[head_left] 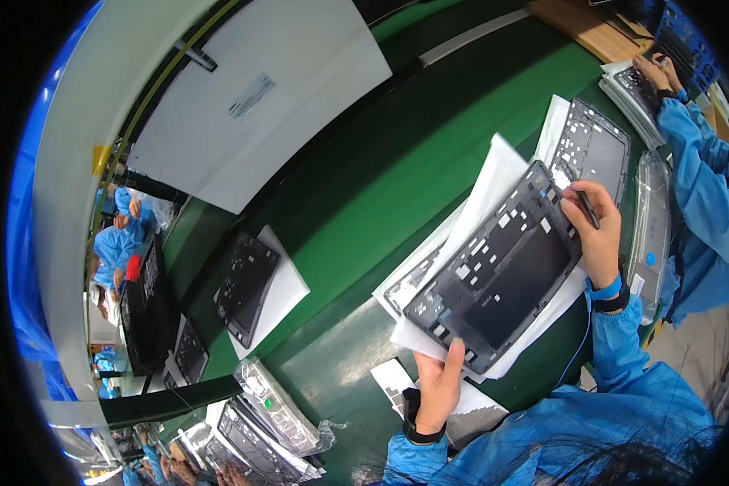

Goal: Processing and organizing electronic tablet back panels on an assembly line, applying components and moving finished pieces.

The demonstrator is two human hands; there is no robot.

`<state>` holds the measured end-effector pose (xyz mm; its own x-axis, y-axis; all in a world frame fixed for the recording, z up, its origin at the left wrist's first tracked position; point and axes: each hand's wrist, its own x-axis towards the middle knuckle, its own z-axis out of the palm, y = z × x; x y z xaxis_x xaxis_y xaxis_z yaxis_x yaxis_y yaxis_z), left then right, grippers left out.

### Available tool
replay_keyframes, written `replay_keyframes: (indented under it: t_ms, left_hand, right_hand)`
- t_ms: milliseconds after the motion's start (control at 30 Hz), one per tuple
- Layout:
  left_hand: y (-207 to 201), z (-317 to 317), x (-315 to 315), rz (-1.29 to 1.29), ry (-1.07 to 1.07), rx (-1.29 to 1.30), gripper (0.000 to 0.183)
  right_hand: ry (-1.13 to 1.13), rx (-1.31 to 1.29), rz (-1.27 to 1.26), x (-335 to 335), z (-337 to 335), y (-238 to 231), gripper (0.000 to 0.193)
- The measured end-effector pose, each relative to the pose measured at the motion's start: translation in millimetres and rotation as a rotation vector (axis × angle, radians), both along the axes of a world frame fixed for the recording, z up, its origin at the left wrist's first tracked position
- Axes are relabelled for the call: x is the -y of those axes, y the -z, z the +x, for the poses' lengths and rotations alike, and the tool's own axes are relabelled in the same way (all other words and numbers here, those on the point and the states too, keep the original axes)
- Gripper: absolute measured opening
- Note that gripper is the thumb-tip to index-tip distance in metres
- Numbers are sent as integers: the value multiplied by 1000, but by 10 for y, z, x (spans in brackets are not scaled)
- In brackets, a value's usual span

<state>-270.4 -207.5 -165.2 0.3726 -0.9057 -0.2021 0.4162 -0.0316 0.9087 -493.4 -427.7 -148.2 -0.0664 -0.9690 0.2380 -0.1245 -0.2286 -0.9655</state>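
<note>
A thin dark rectangular device housing (494,279), dotted with small white patches, lies tilted in front of me over white sheets. My left hand (439,389) grips its lower edge, thumb on top and fingers hidden beneath. At its upper right edge is my right hand (598,235), closed around a slim dark tool (589,212) whose exact kind I cannot make out. White foam sheets (494,182) rise along the far side of the housing, partly covering another one. Beyond my right hand rests a similar grey housing (595,150) on white sheets.
A co-worker's hands (660,73) work over a stack of housings (633,97) at the far right. A wrapped pack (650,231) lies at the right edge. On the green table (364,194) are another dark housing (249,283) and a plastic-wrapped bundle (275,405). A white board (267,89) stands behind.
</note>
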Motion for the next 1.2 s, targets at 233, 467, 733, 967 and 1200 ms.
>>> replay_keyframes:
  t_ms: [233, 467, 733, 967, 1200]
  left_hand:
    - [-363, -11, -87, 398, -326, -57, 51]
    - [-398, 1319, 498, 121, -287, -88, 50]
    - [615, 2812, 1626, 98, -222, -38, 41]
    - [232, 2452, 1238, 107, -451, 960, 57]
    - [-225, 914, -736, 159, 472, 1188, 63]
  right_hand:
    - [-292, 356, 176, 192, -338, 7, 41]
    - [-173, 398, 57, -170, -345, -61, 45]
    - [-770, 170, 240, -1424, 302, -348, 19]
    - [-890, -135, 315, -2106, 679, -10, 20]
    - [-773, -213, 260, -2333, 517, 293, 16]
